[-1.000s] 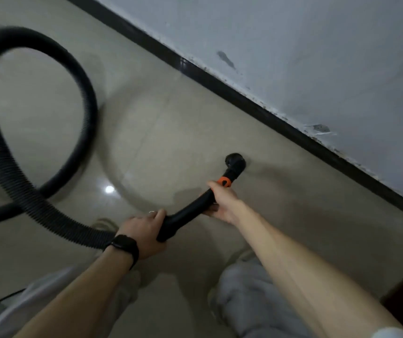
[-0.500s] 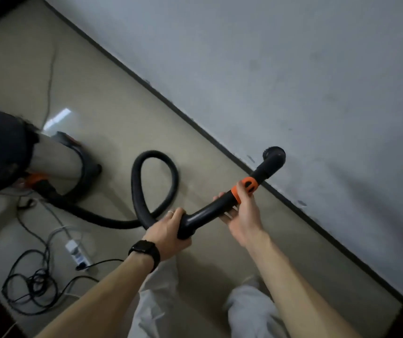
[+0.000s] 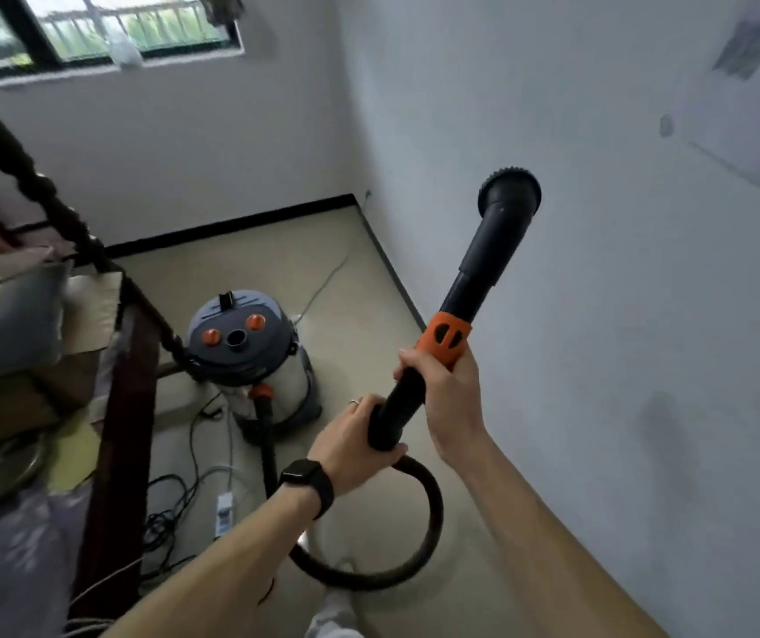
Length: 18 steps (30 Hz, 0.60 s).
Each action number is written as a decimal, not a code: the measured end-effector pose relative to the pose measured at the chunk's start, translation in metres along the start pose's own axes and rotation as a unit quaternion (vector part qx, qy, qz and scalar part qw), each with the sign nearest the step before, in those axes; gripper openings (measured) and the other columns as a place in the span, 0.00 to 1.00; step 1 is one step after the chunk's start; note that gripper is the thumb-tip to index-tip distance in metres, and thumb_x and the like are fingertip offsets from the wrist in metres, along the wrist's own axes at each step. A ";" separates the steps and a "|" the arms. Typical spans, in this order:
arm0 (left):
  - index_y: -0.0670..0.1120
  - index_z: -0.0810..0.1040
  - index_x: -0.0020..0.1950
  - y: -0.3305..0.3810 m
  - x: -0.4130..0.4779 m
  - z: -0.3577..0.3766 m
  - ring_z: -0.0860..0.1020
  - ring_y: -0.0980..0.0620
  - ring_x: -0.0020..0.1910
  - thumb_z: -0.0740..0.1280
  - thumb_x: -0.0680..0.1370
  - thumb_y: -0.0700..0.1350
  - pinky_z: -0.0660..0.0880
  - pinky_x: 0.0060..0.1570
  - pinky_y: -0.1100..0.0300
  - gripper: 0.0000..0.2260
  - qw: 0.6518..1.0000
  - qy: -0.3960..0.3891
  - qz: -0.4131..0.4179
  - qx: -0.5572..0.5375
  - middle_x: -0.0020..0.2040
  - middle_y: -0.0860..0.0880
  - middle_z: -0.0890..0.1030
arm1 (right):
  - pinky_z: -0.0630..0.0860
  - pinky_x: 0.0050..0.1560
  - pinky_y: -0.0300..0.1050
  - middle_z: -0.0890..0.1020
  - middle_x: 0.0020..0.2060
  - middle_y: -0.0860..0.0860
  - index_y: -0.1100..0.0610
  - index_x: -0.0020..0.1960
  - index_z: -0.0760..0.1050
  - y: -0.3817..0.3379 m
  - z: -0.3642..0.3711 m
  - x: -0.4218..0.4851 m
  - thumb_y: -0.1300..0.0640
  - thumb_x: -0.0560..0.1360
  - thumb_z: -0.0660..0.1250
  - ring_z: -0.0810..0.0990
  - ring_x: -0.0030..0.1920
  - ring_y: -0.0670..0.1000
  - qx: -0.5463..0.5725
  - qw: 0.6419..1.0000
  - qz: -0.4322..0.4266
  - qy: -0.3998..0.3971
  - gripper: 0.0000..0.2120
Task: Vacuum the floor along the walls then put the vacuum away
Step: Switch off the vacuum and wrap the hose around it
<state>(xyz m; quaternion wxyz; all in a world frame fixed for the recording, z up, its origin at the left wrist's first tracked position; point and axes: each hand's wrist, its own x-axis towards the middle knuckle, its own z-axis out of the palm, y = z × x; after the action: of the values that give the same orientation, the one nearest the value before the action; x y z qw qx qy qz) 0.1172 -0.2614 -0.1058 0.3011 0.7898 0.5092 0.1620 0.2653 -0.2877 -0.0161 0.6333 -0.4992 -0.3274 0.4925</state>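
Observation:
I hold the black vacuum wand (image 3: 484,269) raised off the floor, its round nozzle (image 3: 509,193) pointing up toward the white wall (image 3: 622,315). My right hand (image 3: 449,393) grips the wand just below its orange collar (image 3: 446,340). My left hand (image 3: 355,442), with a black watch on its wrist, grips the wand's lower end. The black ribbed hose (image 3: 424,522) loops on the beige floor (image 3: 359,269) below my hands and runs back to the canister vacuum (image 3: 249,356), which stands upright in the middle of the room.
A dark wooden bed frame (image 3: 116,384) with bedding fills the left side. Tangled cables and a white power strip (image 3: 224,511) lie on the floor beside the canister. A black skirting (image 3: 231,225) lines the far wall under a window (image 3: 93,25).
The nozzle has come up from the floor by the skirting to chest height, pointing upward. My view has lifted from the floor to the room, and the canister is now in full sight.

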 end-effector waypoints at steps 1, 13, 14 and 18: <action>0.60 0.67 0.50 0.004 -0.001 -0.007 0.76 0.56 0.42 0.70 0.66 0.62 0.77 0.43 0.50 0.19 1.000 0.007 -0.005 -0.010 0.46 0.58 0.75 | 0.80 0.42 0.43 0.77 0.35 0.56 0.57 0.47 0.72 -0.008 0.010 0.004 0.57 0.69 0.72 0.80 0.35 0.51 -0.018 1.000 -0.015 -0.017 0.11; 0.58 0.74 0.49 -0.049 0.075 -0.102 0.80 0.56 0.40 0.68 0.66 0.70 0.79 0.42 0.53 0.20 0.998 0.021 -0.052 -0.014 0.41 0.57 0.81 | 0.80 0.36 0.45 0.77 0.31 0.50 0.51 0.45 0.72 0.002 0.146 0.119 0.56 0.76 0.76 0.78 0.31 0.53 -0.207 0.971 -0.088 -0.083 0.11; 0.58 0.74 0.48 -0.054 0.088 -0.112 0.80 0.55 0.40 0.68 0.66 0.70 0.79 0.41 0.53 0.20 0.999 0.005 -0.051 -0.003 0.41 0.57 0.81 | 0.80 0.36 0.47 0.76 0.31 0.51 0.51 0.45 0.72 0.003 0.159 0.136 0.58 0.76 0.76 0.77 0.31 0.53 -0.221 0.968 -0.083 -0.080 0.12; 0.60 0.68 0.37 -0.080 0.142 -0.151 0.79 0.53 0.38 0.67 0.68 0.70 0.79 0.39 0.54 0.17 0.998 -0.013 -0.056 0.031 0.38 0.56 0.80 | 0.78 0.35 0.49 0.74 0.29 0.48 0.51 0.42 0.71 0.004 0.203 0.193 0.65 0.73 0.73 0.75 0.30 0.51 -0.268 0.955 -0.091 -0.085 0.13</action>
<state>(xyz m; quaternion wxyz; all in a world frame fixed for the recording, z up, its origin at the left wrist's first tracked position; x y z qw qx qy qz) 0.0367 -0.0627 -0.0490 0.2915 0.7712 0.5534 0.1186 0.1382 -0.0408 0.0239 0.4883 -0.5752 -0.5438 0.3674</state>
